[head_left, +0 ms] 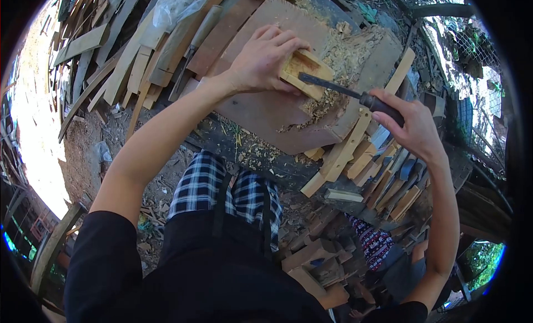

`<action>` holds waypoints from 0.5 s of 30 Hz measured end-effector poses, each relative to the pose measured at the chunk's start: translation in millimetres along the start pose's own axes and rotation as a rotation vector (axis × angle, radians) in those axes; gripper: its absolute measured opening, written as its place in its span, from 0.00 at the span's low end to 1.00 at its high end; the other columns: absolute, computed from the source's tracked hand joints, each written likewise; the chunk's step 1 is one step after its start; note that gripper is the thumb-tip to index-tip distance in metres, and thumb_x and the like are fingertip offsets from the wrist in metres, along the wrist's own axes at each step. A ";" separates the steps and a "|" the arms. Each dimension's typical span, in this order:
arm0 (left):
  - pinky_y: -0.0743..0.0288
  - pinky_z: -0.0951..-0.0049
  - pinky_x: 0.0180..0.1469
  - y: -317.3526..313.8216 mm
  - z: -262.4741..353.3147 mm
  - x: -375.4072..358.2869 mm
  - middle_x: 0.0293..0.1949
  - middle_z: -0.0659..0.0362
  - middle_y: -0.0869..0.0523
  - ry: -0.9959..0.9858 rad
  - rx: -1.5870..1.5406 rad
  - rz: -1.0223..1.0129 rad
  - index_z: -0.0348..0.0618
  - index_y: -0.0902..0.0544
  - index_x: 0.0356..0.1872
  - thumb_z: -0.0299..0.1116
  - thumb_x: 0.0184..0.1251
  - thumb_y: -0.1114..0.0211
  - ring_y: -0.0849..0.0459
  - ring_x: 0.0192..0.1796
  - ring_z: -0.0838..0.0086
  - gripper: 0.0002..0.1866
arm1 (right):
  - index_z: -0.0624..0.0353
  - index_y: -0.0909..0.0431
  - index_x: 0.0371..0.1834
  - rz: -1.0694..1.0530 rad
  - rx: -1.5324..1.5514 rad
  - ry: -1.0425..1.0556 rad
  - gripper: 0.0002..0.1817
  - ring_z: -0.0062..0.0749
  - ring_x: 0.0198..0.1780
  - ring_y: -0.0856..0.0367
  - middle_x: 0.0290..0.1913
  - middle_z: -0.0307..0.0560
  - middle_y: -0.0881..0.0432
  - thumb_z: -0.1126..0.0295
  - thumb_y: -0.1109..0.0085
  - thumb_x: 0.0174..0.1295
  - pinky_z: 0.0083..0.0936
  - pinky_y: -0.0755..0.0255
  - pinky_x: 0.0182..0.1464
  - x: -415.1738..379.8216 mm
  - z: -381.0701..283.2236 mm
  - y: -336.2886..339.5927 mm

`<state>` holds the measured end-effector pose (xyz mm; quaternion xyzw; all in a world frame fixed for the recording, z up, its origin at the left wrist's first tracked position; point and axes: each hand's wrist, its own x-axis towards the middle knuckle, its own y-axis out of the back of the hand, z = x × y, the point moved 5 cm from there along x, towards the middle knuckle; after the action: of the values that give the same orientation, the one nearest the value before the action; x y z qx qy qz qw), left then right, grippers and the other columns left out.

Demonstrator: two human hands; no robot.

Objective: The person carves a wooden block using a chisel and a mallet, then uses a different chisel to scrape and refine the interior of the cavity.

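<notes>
My left hand [270,57] grips a small hollowed block of pale wood [306,73] from its left side, thumb below and fingers over the top. The block rests tilted on a broad wooden board [261,109]. In my right hand [408,120] is a black-handled carving tool with a long dark blade [336,87], fingers wrapped round the handle. The blade points left, and its tip lies at the block's hollow. Wood shavings [347,62] are heaped around and behind the block.
Stacked planks [119,34] fill the left, with a wooden-handled tool [205,26] among them. Notched wood pieces [347,151] and more tools [408,167] lie at the right. Another person's patterned clothing [372,242] shows at lower right, near wooden blocks [313,256]. Shavings litter the bench edge.
</notes>
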<state>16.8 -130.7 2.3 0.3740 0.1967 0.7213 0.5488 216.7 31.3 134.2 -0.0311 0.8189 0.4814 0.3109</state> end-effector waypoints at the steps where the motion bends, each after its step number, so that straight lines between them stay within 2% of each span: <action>1: 0.41 0.51 0.75 -1.5 1.3 -1.2 0.56 0.57 0.21 -0.005 0.001 0.002 0.52 0.25 0.63 0.52 0.40 0.16 0.27 0.66 0.53 0.45 | 0.51 0.19 0.63 0.064 0.065 0.011 0.22 0.46 0.32 0.14 0.36 0.53 0.13 0.56 0.37 0.70 0.33 0.24 0.38 1.2 -3.1 -13.9; 2: 0.41 0.51 0.75 -3.4 2.2 -1.0 0.56 0.57 0.21 0.000 0.004 -0.001 0.52 0.25 0.63 0.52 0.40 0.16 0.27 0.66 0.53 0.45 | 0.51 0.19 0.63 0.061 0.069 0.015 0.22 0.46 0.32 0.14 0.36 0.53 0.13 0.56 0.37 0.70 0.33 0.24 0.38 -3.8 -4.0 -32.9; 4: 0.41 0.53 0.74 -4.9 -3.9 1.0 0.57 0.57 0.22 0.002 0.010 -0.064 0.52 0.25 0.63 0.52 0.40 0.15 0.27 0.65 0.54 0.45 | 0.51 0.18 0.62 0.151 0.216 -0.082 0.24 0.53 0.41 0.12 0.45 0.55 0.12 0.50 0.39 0.70 0.39 0.20 0.46 -2.7 0.3 -53.6; 5: 0.41 0.53 0.74 -3.2 -6.3 -2.5 0.57 0.57 0.22 0.016 0.017 -0.074 0.52 0.25 0.63 0.52 0.40 0.15 0.27 0.65 0.54 0.45 | 0.51 0.18 0.62 0.143 0.228 -0.071 0.24 0.53 0.41 0.12 0.45 0.55 0.12 0.50 0.39 0.70 0.39 0.20 0.46 -1.9 -4.2 -60.6; 7: 0.40 0.53 0.73 -1.6 -2.1 0.8 0.57 0.57 0.22 -0.003 -0.005 -0.047 0.52 0.25 0.63 0.53 0.40 0.15 0.27 0.65 0.54 0.45 | 0.50 0.18 0.62 0.042 0.491 -0.220 0.24 0.52 0.41 0.12 0.43 0.54 0.11 0.50 0.39 0.69 0.39 0.20 0.47 -14.5 -6.6 -73.6; 8: 0.40 0.53 0.73 -0.4 -1.2 5.3 0.57 0.57 0.22 -0.018 0.000 -0.041 0.52 0.25 0.63 0.53 0.40 0.15 0.27 0.65 0.54 0.45 | 0.50 0.18 0.62 0.057 0.486 -0.221 0.24 0.52 0.41 0.12 0.43 0.54 0.11 0.50 0.39 0.69 0.39 0.20 0.47 -15.9 -7.7 -58.9; 10: 0.39 0.54 0.72 -0.7 -2.7 1.0 0.57 0.57 0.22 -0.062 0.014 -0.028 0.52 0.25 0.63 0.54 0.41 0.15 0.27 0.64 0.55 0.45 | 0.51 0.18 0.61 0.055 -0.022 -0.192 0.23 0.52 0.39 0.12 0.40 0.52 0.11 0.50 0.39 0.69 0.40 0.21 0.47 -13.2 -20.2 -11.5; 11: 0.39 0.54 0.72 -1.0 -3.6 -0.6 0.57 0.57 0.22 -0.055 0.011 -0.033 0.52 0.25 0.63 0.54 0.41 0.15 0.27 0.64 0.55 0.45 | 0.51 0.18 0.61 0.046 -0.017 -0.191 0.23 0.52 0.39 0.12 0.40 0.52 0.11 0.50 0.39 0.69 0.40 0.21 0.47 -12.4 -22.4 3.0; 13: 0.39 0.53 0.71 -1.6 -4.3 0.4 0.57 0.58 0.22 -0.049 0.002 -0.041 0.52 0.25 0.63 0.54 0.41 0.16 0.27 0.64 0.55 0.45 | 0.50 0.18 0.60 -0.004 -0.212 0.009 0.23 0.51 0.38 0.12 0.38 0.52 0.11 0.49 0.39 0.69 0.40 0.21 0.45 -8.0 -28.0 22.3; 15: 0.39 0.54 0.71 -3.3 -1.7 -0.2 0.57 0.58 0.22 -0.039 0.000 -0.043 0.51 0.25 0.62 0.54 0.41 0.16 0.27 0.64 0.56 0.45 | 0.50 0.18 0.60 -0.053 -0.131 -0.034 0.23 0.51 0.38 0.12 0.38 0.52 0.11 0.49 0.40 0.69 0.39 0.21 0.45 0.3 -15.3 14.8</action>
<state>17.7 -129.6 -1.1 0.3836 0.1942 0.7018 0.5680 204.0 26.9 150.7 -0.0647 0.7793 0.5258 0.3348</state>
